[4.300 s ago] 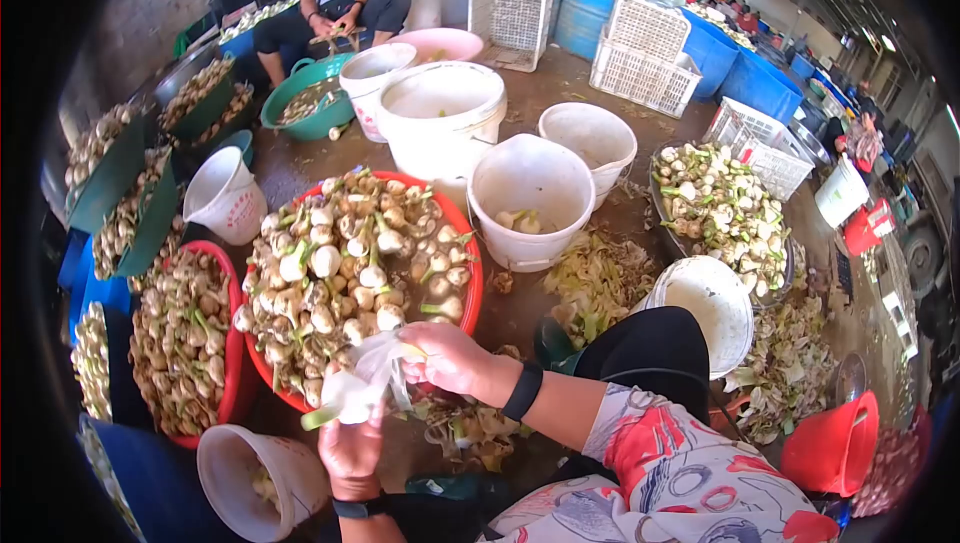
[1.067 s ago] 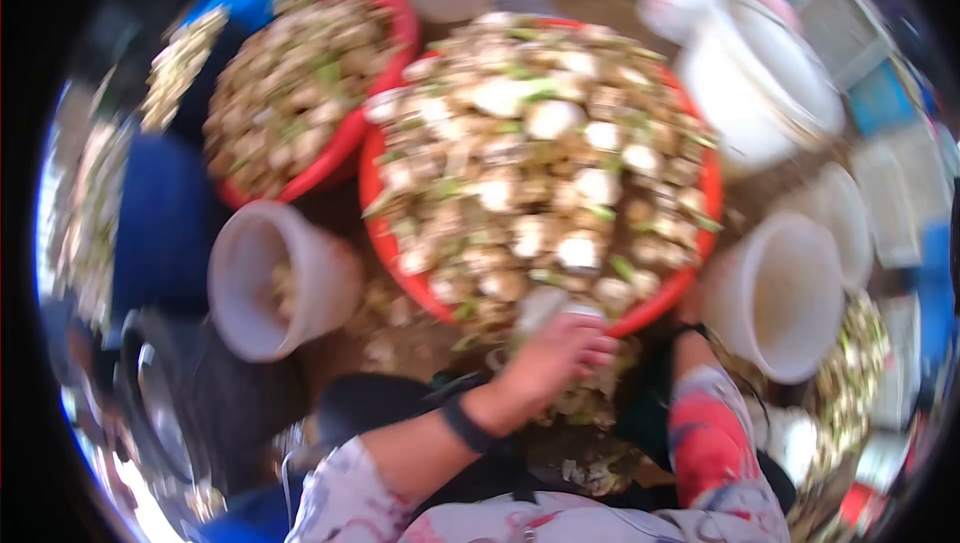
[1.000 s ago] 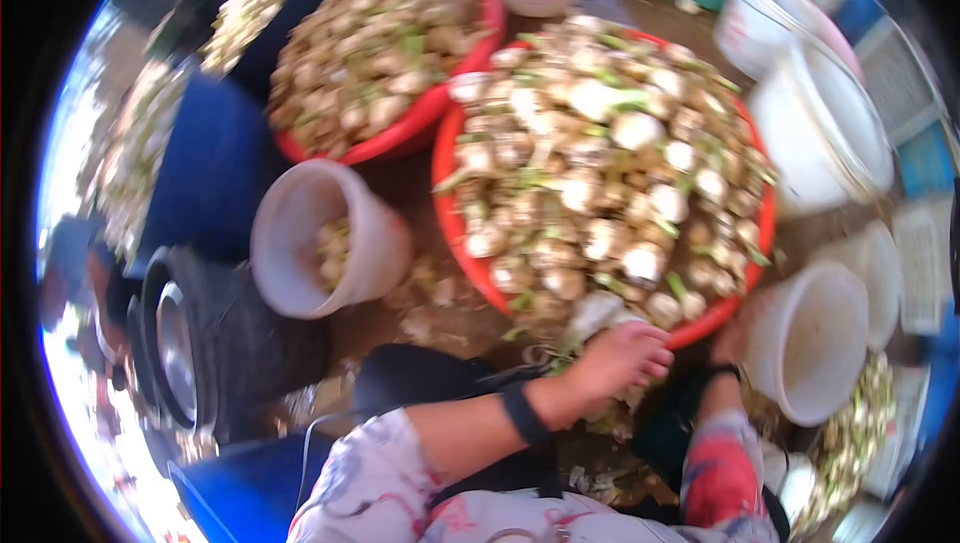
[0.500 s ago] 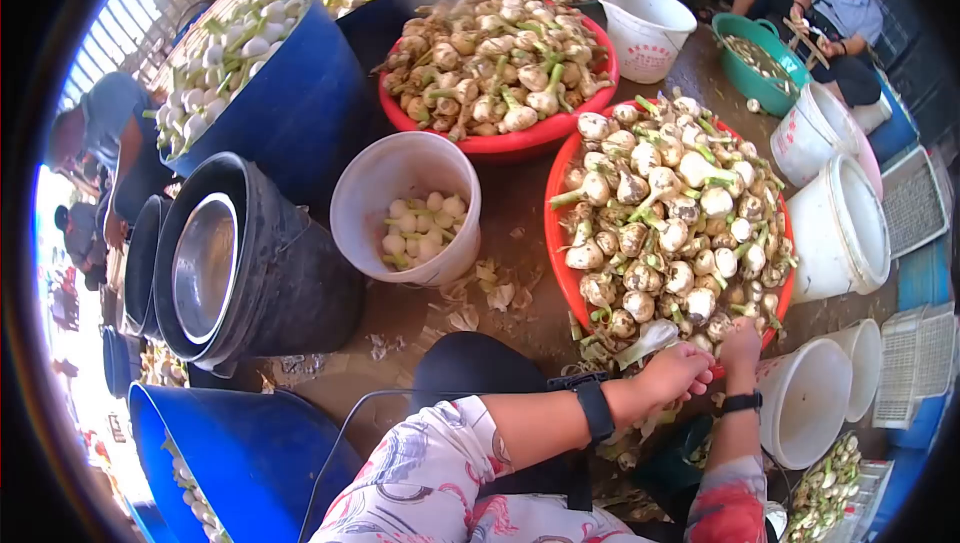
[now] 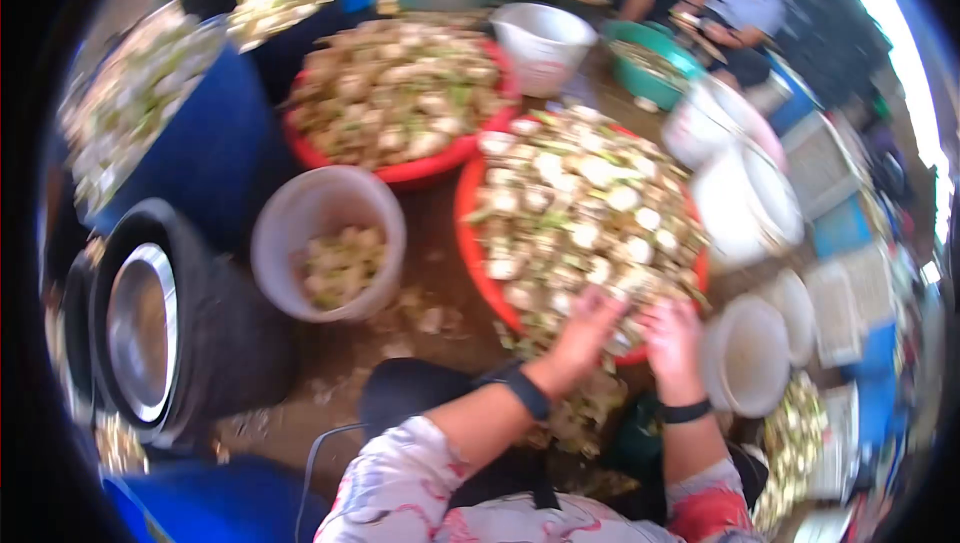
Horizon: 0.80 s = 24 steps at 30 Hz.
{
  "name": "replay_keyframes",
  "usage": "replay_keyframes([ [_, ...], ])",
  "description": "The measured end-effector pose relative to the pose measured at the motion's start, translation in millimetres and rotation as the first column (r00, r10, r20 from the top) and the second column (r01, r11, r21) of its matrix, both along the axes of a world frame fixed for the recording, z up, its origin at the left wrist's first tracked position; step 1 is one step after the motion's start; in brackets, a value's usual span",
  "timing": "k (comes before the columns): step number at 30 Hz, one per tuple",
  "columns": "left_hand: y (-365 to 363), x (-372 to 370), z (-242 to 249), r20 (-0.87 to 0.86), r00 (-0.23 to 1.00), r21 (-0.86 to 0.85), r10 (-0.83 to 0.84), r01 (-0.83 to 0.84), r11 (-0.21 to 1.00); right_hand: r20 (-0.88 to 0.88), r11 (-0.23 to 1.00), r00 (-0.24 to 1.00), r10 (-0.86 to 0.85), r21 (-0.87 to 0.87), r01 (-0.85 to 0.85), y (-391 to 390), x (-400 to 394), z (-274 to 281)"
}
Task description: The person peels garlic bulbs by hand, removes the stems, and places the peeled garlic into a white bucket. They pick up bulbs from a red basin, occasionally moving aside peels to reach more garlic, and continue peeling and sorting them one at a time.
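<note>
A red basin point(image 5: 470, 233) in front of me is heaped with garlic bulbs point(image 5: 590, 203), many with short green stems and dirty roots. My left hand point(image 5: 588, 325) is at the near rim, its fingertips over the closest bulbs. Just to the right, my right hand point(image 5: 673, 338) has bent fingers at the same edge. The two hands are apart by a small gap. Motion smears the fingers, so I cannot make out what either holds. A translucent white bucket point(image 5: 275, 243) to the left holds some cleaned bulbs point(image 5: 345, 263).
Behind stands another full red basin point(image 5: 400, 178). A blue barrel point(image 5: 215, 143) of bulbs and stacked black buckets point(image 5: 235, 313) are at left. White buckets point(image 5: 745, 208) and crates point(image 5: 835, 303) line the right. A person point(image 5: 740, 3) sits at the back right.
The view has swung right, so everything appears shifted left and blurred. My hands, close together before, have moved apart, and both reach further over the basin's near edge.
</note>
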<state>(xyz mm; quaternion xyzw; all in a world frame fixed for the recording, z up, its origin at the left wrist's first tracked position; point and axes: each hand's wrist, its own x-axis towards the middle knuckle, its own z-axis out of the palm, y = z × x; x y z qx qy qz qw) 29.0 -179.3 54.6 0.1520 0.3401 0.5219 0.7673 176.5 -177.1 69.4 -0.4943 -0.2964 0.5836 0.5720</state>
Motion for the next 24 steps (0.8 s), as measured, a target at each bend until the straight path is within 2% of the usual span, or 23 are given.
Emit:
replay_keyframes([
  [1,-0.2,0.0,5.6,0.172,0.978,0.104,-0.120,0.104,0.989,0.045,0.998,0.998,0.038,-0.042,-0.036,-10.9,-19.2,18.4],
  [2,3.0,-0.1,10.1,0.323,0.916,0.215,-0.237,0.173,0.961,-0.021,0.991,0.992,0.125,-0.050,-0.126,-16.6,-22.0,24.8],
  [4,1.2,-6.3,32.0,0.123,0.973,0.297,-0.197,0.153,0.942,0.136,0.994,0.985,0.106,-0.041,-0.101,-19.3,-27.5,37.8],
  [5,0.3,-7.8,34.7,0.001,0.990,0.388,-0.143,0.131,0.912,0.381,0.984,0.912,0.150,0.034,-0.176,-19.8,-18.2,38.0],
  [6,-1.1,-10.1,34.4,-0.114,0.991,0.479,-0.067,0.114,0.871,0.603,0.961,0.779,0.170,0.075,-0.268,-20.2,-10.3,37.2],
  [7,-2.2,-8.9,24.7,-0.318,0.945,0.576,0.079,0.126,0.807,0.688,0.968,0.706,0.171,0.017,-0.251,-25.7,-9.4,59.6],
  [8,-7.5,-10.5,31.2,-0.458,0.884,0.551,0.096,0.198,0.811,0.723,0.959,0.665,0.186,0.014,-0.284,-29.0,-1.7,67.1],
  [10,-13.7,-10.9,33.1,-0.680,0.701,0.599,0.215,0.363,0.714,0.625,0.935,0.703,0.339,-0.144,-0.323,-39.0,3.4,87.2],
  [11,-18.9,-8.9,39.0,-0.718,0.646,0.606,0.258,0.399,0.688,0.732,0.937,0.611,0.302,-0.110,-0.331,-41.6,8.3,83.3],
  [12,-22.7,-5.7,36.8,-0.725,0.643,0.600,0.246,0.414,0.685,0.725,0.941,0.622,0.296,-0.111,-0.319,-44.3,10.3,86.0],
  [14,-26.2,0.9,35.9,-0.746,0.602,0.601,0.284,0.426,0.676,0.790,0.894,0.469,0.395,-0.213,-0.394,-44.0,14.8,99.1],
  [16,-31.8,2.7,40.6,-0.765,0.594,0.570,0.251,0.441,0.694,0.797,0.886,0.454,0.399,-0.208,-0.414,-44.8,19.9,96.1],
  [17,-33.2,3.7,42.9,-0.802,0.495,0.575,0.335,0.486,0.658,0.811,0.877,0.427,0.398,-0.200,-0.437,-45.3,22.3,94.7],
  [18,-33.5,5.8,43.3,-0.819,0.392,0.574,0.420,0.533,0.622,0.806,0.880,0.439,0.397,-0.197,-0.433,-45.9,24.5,94.9],
  [19,-33.3,8.3,37.6,-0.784,0.388,0.619,0.484,0.531,0.578,0.769,0.872,0.469,0.434,-0.228,-0.434,-46.3,26.0,95.5],
  [21,-39.6,12.8,32.6,-0.785,0.384,0.619,0.486,0.521,0.588,0.718,0.866,0.515,0.468,-0.255,-0.431,-46.7,29.2,91.5],
  [22,-41.0,15.3,33.3,-0.779,0.385,0.626,0.494,0.500,0.598,0.855,0.880,0.369,0.365,-0.188,-0.437,-46.4,30.0,87.7],
  [23,-41.9,18.3,36.4,-0.796,0.321,0.599,0.512,0.532,0.598,0.949,0.885,0.210,0.237,-0.122,-0.450,-46.8,30.9,84.6],
  [24,-41.4,22.2,34.6,-0.803,0.316,0.589,0.506,0.551,0.590,0.945,0.892,0.229,0.235,-0.116,-0.437,-47.3,32.1,84.0],
])
